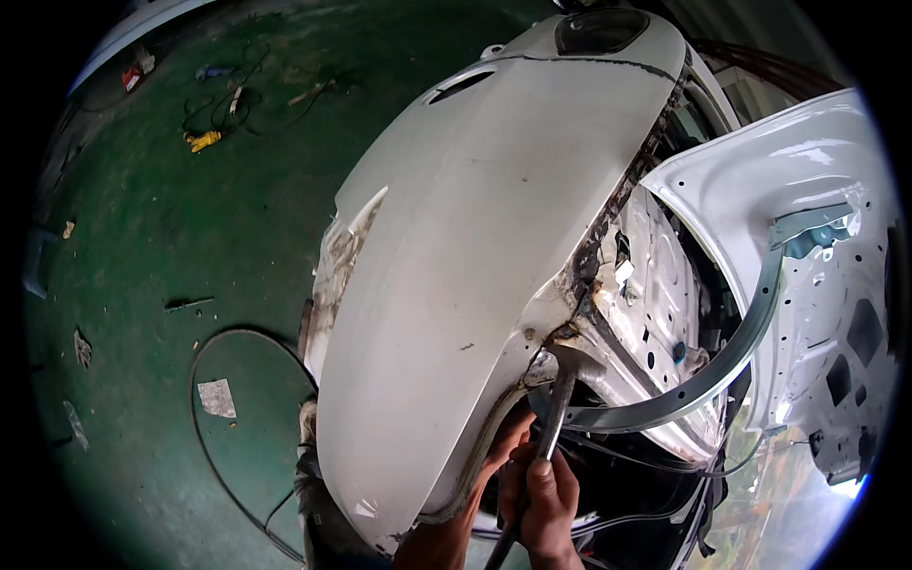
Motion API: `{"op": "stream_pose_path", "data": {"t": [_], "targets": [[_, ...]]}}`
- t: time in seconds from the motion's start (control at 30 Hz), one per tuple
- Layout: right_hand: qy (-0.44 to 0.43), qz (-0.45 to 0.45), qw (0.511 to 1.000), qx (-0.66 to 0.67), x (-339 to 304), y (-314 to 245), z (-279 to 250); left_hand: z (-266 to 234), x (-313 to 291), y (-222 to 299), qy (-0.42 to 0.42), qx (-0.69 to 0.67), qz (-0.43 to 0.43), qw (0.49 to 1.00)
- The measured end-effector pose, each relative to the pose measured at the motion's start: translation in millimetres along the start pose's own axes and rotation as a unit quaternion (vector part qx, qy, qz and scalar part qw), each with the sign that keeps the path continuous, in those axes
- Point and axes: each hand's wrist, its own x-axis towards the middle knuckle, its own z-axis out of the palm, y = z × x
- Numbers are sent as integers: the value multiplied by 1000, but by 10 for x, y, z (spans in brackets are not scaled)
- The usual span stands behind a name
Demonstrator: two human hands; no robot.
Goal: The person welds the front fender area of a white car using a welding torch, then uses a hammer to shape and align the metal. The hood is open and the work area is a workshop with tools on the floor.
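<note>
My right hand [546,494] is closed round the shaft of a long metal hammer [560,399], its thumb lying along the shaft. The hammer's head is up against the torn, rusty edge of a white car body panel [456,275], by the corner of the door opening. The dark lower end of the shaft sticks out below my fist. My left hand [513,434] reaches up beside it, behind the panel's curved lower edge. Its fingers are mostly hidden by the panel and my right hand, so what they hold is not visible.
A curved grey metal strip [703,394] arcs just right of the hammer. Beyond it hangs an open white panel [807,161] with a bracket. Cables [608,522] run below my hands. On the green floor [256,228] lie a black hose [195,399] and a yellow power tool [202,142].
</note>
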Motion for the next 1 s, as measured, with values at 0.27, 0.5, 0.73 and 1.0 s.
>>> {"op": "stream_pose_path", "data": {"t": [0.27,0.5,0.73,1.0], "targets": [[18,-27,999,-38,-7,-65,54,-3,32,-95,-3,-12,5,1000],[32,-69,997,-10,-61,-96,18,107,31,-127,-30,-18,0,999],[14,-102,994,24,-149,-174,47,45,20,-115,-30,-21,4,999],[-28,-51,997,44,-121,-148,-30,-35,3,-143,-35,-29,10,999]]}}
